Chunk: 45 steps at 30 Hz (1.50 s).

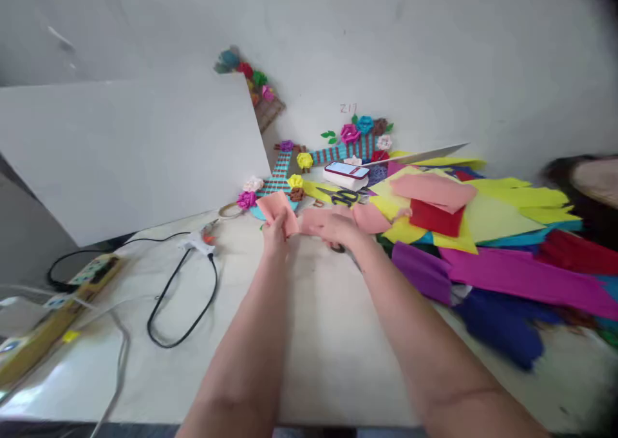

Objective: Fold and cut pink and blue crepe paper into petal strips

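My left hand (275, 233) is closed on a folded peach felt piece (279, 205), holding it up off the table. My right hand (338, 229) lies just to the right, its fingers closed at the edge of a peach felt strip (313, 219). Below those fingers a dark ring-shaped part (338, 248) peeks out, mostly hidden, and I cannot tell whether the hand grips it. More peach felt (371, 218) stretches to the right of this hand. Black-handled scissors (345, 197) lie beyond it on a yellow sheet.
Coloured felt sheets (506, 270) are heaped on the right. A phone (346, 169) rests on a white block (345, 180). Felt flower decorations (277, 174) stand at the back. To the left are a glue gun (197, 241), its cord, a power strip (87, 283) and a white board (145, 161).
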Available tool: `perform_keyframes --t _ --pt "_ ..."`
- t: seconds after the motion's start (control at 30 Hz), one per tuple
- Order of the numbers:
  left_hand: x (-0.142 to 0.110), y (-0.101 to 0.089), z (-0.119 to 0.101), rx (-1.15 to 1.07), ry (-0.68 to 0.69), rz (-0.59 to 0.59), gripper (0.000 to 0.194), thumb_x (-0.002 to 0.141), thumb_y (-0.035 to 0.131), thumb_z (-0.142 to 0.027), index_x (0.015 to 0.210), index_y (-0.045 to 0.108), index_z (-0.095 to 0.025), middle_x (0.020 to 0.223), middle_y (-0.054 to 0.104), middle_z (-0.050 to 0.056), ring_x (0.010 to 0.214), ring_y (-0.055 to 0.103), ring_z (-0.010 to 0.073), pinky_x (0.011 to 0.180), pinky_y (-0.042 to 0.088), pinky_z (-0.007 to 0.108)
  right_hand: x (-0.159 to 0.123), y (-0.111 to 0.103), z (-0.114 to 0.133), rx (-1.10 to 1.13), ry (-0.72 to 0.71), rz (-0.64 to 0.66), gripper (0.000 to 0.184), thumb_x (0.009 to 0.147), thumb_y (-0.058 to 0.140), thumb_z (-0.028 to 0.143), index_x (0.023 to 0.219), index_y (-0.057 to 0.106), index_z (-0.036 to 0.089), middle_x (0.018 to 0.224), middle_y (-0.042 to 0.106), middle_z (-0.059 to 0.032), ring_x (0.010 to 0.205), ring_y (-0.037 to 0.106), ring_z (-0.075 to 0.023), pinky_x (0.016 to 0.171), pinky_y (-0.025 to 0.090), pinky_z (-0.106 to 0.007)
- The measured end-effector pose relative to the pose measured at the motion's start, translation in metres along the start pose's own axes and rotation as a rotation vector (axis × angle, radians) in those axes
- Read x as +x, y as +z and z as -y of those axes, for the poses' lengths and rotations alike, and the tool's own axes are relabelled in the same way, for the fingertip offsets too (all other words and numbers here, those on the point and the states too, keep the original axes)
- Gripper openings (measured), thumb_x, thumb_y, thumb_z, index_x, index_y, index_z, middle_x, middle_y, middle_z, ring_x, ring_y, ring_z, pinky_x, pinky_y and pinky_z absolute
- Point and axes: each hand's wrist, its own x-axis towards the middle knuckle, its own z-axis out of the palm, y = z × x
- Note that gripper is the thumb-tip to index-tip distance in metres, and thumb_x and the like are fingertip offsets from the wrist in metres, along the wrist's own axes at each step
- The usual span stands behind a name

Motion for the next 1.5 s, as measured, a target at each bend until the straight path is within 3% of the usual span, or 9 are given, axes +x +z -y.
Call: perform_keyframes --t 0.13,0.23,0.37,0.53,0.7,0.93,1.23,1.37,1.5 --pt "-0.006 0.003 0.003 0.056 -0.066 0.080 0.042 0.048 0.079 -0.037 0.074 0.060 -0.010 0.059 0.062 0.003 0.052 0.060 0.0151 0.050 0.047 0.024 0.008 0.017 0.006 0.395 -0.108 0.013 0.032 0.075 0.051 0.049 0.066 0.051 0.019 0.059 0.053 0.0015 0.050 0.048 -0.0094 0.044 0.036 -0.019" --pt "-0.009 0.005 0.006 0.050 -0.056 0.163 0.039 0.049 0.079 -0.036 0.070 0.060 -0.010 0.059 0.062 0.004 0.052 0.060 0.0158 0.053 0.049 0.026 0.016 0.035 0.001 0.650 -0.116 0.038 0.032 0.069 0.057 0.048 0.064 0.050 0.018 0.059 0.052 0.0025 0.053 0.050 -0.0100 0.047 0.042 -0.020" --pt "-0.008 0.004 0.010 0.045 -0.032 0.221 0.039 0.051 0.079 -0.036 0.075 0.062 -0.010 0.067 0.064 0.006 0.057 0.061 0.0170 0.058 0.051 0.030 0.023 0.051 -0.008 0.749 -0.020 -0.118 0.024 0.064 0.059 0.036 0.054 0.047 0.018 0.048 0.046 0.0052 0.045 0.047 -0.0090 0.044 0.041 -0.021" --pt "0.002 -0.005 0.012 0.118 0.040 0.197 0.043 0.049 0.079 -0.037 0.078 0.063 -0.010 0.072 0.065 0.007 0.060 0.060 0.0157 0.060 0.048 0.029 0.026 0.051 -0.015 0.818 0.043 -0.223 0.020 0.059 0.057 0.029 0.049 0.043 0.019 0.041 0.039 0.0074 0.040 0.046 -0.0105 0.042 0.042 -0.023" --pt "0.013 -0.013 0.015 0.387 0.153 0.078 0.034 0.053 0.073 -0.041 0.065 0.058 -0.013 0.056 0.055 -0.001 0.051 0.050 0.0102 0.049 0.038 0.021 0.028 0.047 -0.022 0.687 0.129 -0.219 0.008 0.061 0.050 0.024 0.056 0.052 0.019 0.047 0.051 0.0026 0.048 0.055 -0.0159 0.047 0.044 -0.026" --pt "0.012 -0.009 0.015 0.787 0.289 0.000 0.031 0.062 0.064 -0.037 0.051 0.044 -0.017 0.045 0.036 -0.006 0.048 0.034 0.0068 0.043 0.023 0.019 0.022 0.037 -0.026 0.241 0.150 -0.318 0.018 0.066 0.045 0.025 0.053 0.055 0.019 0.049 0.055 -0.0024 0.059 0.056 -0.0177 0.055 0.041 -0.025" --pt "0.006 -0.004 0.016 0.535 0.203 0.124 0.032 0.060 0.068 -0.043 0.059 0.052 -0.016 0.049 0.043 -0.005 0.050 0.044 0.0093 0.046 0.032 0.019 0.025 0.030 -0.031 0.707 0.071 -0.289 0.027 0.066 0.055 0.044 0.070 0.062 0.018 0.056 0.057 0.0004 0.059 0.055 -0.0164 0.056 0.042 -0.026" --pt "0.003 -0.001 0.016 0.483 0.184 0.143 0.033 0.059 0.069 -0.044 0.061 0.054 -0.015 0.049 0.045 -0.005 0.050 0.046 0.0094 0.046 0.033 0.019 0.027 0.033 -0.031 0.664 0.077 -0.304 0.027 0.064 0.058 0.044 0.065 0.060 0.017 0.054 0.053 0.0012 0.061 0.054 -0.0166 0.057 0.041 -0.026" --pt "0.000 0.002 0.013 0.533 0.193 0.138 0.033 0.060 0.068 -0.045 0.062 0.054 -0.015 0.046 0.043 -0.006 0.045 0.041 0.0072 0.043 0.030 0.018 0.030 0.036 -0.030 0.501 0.094 -0.452 0.026 0.069 0.052 0.043 0.058 0.052 0.019 0.054 0.050 0.0024 0.062 0.051 -0.0157 0.058 0.040 -0.026"
